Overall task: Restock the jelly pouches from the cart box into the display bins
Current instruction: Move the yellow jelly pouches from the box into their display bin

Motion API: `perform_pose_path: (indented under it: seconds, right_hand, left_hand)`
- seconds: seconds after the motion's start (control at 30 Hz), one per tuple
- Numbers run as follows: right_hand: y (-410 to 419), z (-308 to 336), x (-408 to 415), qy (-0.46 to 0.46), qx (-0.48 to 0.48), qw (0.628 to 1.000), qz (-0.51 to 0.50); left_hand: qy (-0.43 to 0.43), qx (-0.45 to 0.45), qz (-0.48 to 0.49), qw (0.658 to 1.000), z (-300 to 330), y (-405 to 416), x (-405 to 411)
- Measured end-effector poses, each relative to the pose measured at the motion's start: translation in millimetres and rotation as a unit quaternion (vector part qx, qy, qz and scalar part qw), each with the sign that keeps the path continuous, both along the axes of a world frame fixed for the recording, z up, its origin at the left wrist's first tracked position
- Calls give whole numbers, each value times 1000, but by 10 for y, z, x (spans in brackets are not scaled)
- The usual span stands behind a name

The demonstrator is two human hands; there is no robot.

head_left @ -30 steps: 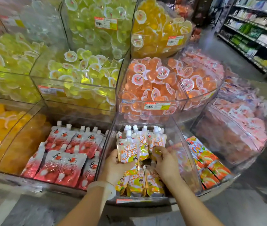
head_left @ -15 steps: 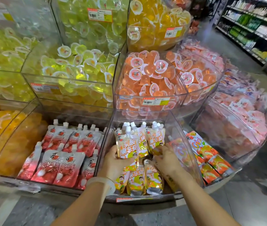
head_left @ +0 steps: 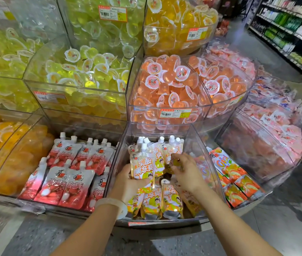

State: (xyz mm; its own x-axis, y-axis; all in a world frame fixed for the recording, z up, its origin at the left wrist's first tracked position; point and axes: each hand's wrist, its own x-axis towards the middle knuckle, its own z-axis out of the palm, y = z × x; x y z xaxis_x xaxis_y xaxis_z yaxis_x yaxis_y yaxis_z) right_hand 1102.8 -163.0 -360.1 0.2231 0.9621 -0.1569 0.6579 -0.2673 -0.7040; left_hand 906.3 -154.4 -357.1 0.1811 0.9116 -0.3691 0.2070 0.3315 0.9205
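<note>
Both hands are inside the clear bottom-tier display bin (head_left: 192, 137) at the centre of the stand. The left hand (head_left: 128, 183) grasps 1 orange-and-white spouted jelly pouch (head_left: 143, 166) by its lower half and holds it upright, cap up, just in front of the back row of pouches (head_left: 166, 150), which stands against the rear wall. The right hand (head_left: 187, 172) reaches toward that back row with fingers spread and bent; its fingertips are at the pouches, but whether they pinch one or only press on it cannot be told, as the hand is blurred. A front row of the same pouches (head_left: 157, 200) lies flat along the near wall, about 4 across. Between the 2 rows a dark gap of bin floor shows, so the bin is judged partly filled, not full. The held pouch is not yet set down; placing it appears to be the step in hand. The neighbouring bin of red-and-white strawberry pouches (head_left: 69, 172) to the left holds 2 rows and looks reasonably stocked. The bin of orange-and-green flat packs (head_left: 235, 180) to the right holds fewer items. The upper bins of yellow-green jelly cups (head_left: 83, 71) and orange jelly cups (head_left: 168, 84) are well filled. The cart box is not in view, so remaining stock cannot be assessed. A pale bracelet (head_left: 115, 204) sits on the left wrist.
</note>
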Motion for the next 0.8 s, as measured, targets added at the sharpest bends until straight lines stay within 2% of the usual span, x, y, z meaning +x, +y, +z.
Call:
perform_pose_path:
  seconds: [0.07, 0.17, 0.23, 0.4, 0.53, 0.63, 0.73, 0.8]
  right_hand:
    - [-23, 83, 49, 107, -4, 993, -47]
    - [-102, 245, -21, 317, -98, 942, -45]
    - [-158, 249, -74, 355, -126, 926, -36]
    - [-256, 178, -32, 345, -163, 921, -76]
    - [-320, 294, 66, 280, -170, 942, -72]
    - [-403, 444, 161, 168, -199, 965, -26]
    - [-457, 530, 205, 20, -246, 969, 22]
    - [-467, 561, 199, -91, -268, 957, 66]
  left_hand:
    - [-1, -25, -6, 1000, 20, -2, 41]
    - [-59, -92, 7, 994, 75, -31, 209]
    - [-75, -127, 12, 989, 96, -63, 338]
    - [-33, -136, -6, 990, 60, -98, 422]
    - [-33, -161, -58, 985, 80, -124, 432]
    - [-33, -182, -120, 975, 166, -160, 503]
    - [103, -115, -213, 965, 154, -178, 611]
    - [202, -62, -264, 941, 160, -169, 660]
